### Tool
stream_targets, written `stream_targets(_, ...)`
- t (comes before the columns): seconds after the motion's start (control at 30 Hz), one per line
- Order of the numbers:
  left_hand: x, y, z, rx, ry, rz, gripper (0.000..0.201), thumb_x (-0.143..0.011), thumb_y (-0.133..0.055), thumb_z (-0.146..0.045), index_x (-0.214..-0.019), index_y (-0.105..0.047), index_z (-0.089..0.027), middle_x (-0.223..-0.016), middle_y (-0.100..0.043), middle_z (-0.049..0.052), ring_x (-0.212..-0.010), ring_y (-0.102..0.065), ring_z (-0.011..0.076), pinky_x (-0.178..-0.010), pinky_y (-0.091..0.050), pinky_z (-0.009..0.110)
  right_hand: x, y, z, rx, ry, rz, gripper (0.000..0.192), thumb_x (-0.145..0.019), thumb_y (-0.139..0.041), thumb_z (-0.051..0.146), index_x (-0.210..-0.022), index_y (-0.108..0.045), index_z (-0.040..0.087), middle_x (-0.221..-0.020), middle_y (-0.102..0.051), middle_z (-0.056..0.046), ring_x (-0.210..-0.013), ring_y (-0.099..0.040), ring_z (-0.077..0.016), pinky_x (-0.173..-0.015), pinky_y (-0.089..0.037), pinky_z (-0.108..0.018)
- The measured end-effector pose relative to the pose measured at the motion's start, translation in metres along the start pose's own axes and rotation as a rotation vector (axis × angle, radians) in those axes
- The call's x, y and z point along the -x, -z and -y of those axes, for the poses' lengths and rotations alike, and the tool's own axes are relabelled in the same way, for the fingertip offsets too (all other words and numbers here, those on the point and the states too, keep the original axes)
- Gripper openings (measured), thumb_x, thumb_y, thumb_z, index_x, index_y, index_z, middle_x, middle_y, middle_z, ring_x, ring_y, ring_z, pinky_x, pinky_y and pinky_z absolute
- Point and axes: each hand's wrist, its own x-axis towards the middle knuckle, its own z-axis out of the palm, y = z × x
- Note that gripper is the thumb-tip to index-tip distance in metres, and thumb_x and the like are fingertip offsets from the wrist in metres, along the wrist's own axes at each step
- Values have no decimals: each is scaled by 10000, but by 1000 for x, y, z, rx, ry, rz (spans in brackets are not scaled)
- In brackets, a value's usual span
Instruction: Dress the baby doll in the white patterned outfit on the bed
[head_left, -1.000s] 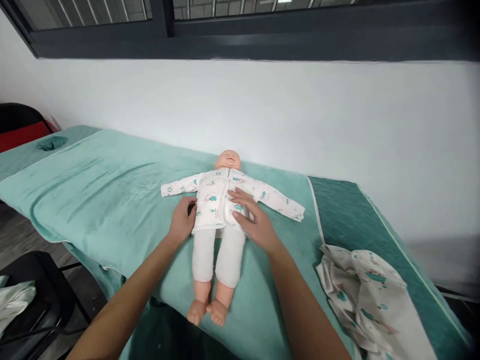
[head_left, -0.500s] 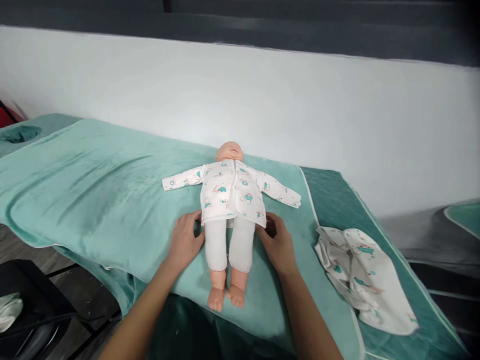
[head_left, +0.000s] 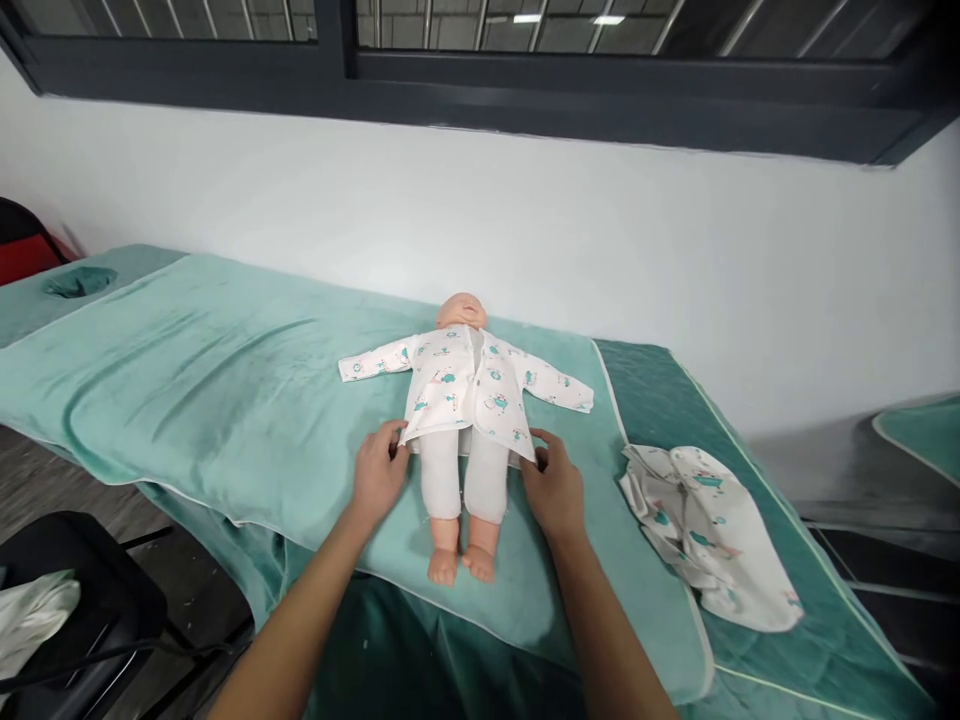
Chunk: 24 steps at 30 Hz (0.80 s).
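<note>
Nearest of all, two bare arms are being stretched forward over the edge of a bed. The left hand (head_left: 379, 478) is being held at the bottom left corner of the doll's printed top (head_left: 466, 392), with its fingers pinching the hem. The right hand (head_left: 556, 488) is being held at the bottom right corner, and its fingers are pinching the hem there too. Both hands are grasping cloth, not lying loose.

Between the hands, a baby doll (head_left: 463, 440) is being kept flat on its back. Its bare feet are pointing at the near edge, its white leggings are showing below the top, and its head is resting at the far end, near the white wall (head_left: 675, 260).

The doll is lying on a green towel (head_left: 225, 390) spread over the bed. To the right, well apart, a crumpled printed cloth (head_left: 705, 525) is lying on a darker green cover. Down at the left, a black chair (head_left: 82, 610) is standing on the floor.

The doll's feet are being left close to the bed's near edge. If the hem is tugged too hard toward that edge, the doll could be dragged along and slide off. The top could also be pulled crooked if one hand is pulling harder than the other.
</note>
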Motion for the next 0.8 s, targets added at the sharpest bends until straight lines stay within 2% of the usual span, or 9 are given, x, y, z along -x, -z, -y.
stream_targets(0.1,-2,4,1,129,0,14,286,-892,-478,-240,-1145,-598,-299,-890,-687,4,-857,-654,193,-831,-549,348,1,1,0,-46,8,18,423,-867,-554,400,-1251,-581,225,-740,-624,19,-633,-552,-186,-640,-433,-316)
stream_targets(0.2,-14,7,7,268,20,-15,329,-900,-482,-229,-1216,-533,-307,-1069,-697,8,-1025,-658,182,-945,-532,353,-1,5,1,-231,119,81,480,-869,-610,432,-1306,-536,249,-1088,-658,-58,-939,-619,-225,-787,-502,-360)
stream_targets(0.27,-26,8,15,235,36,-92,386,-925,-466,-233,-1309,-479,-270,-1191,-680,49,-1117,-635,186,-1002,-504,356,-2,8,0,-355,213,129,545,-871,-643,440,-1368,-485,283,-1335,-561,-85,-1210,-545,-248,-924,-503,-398)
stream_targets(0.33,-41,8,23,111,35,-156,461,-948,-459,-267,-1404,-422,-206,-1283,-650,101,-1210,-590,214,-1055,-461,376,-2,11,-1,-410,288,157,587,-879,-658,425,-1417,-444,325,-1493,-435,-77,-1378,-424,-256,-1037,-465,-438)
stream_targets(0.43,-66,7,32,-130,63,-138,605,-960,-446,-328,-1520,-305,-148,-1351,-617,148,-1321,-511,286,-1096,-392,453,-2,10,-3,-384,375,154,549,-913,-640,383,-1429,-457,347,-1566,-363,-67,-1450,-352,-265,-1147,-374,-505)
stream_targets(0.57,-93,4,35,-352,170,-69,722,-960,-406,-379,-1579,-190,-77,-1403,-558,230,-1326,-502,346,-1077,-369,495,-2,4,-6,-318,454,110,513,-955,-592,335,-1453,-466,343,-1573,-381,-75,-1446,-373,-265,-1197,-308,-543)
stream_targets(0.8,-122,7,44,-456,214,-73,784,-928,-423,-351,-1590,-140,-41,-1413,-539,266,-1336,-488,372,-1062,-362,497,-4,2,-11,-301,467,123,471,-1018,-463,318,-1486,-455,368,-1598,-383,-32,-1458,-373,-257,-1208,-301,-545)
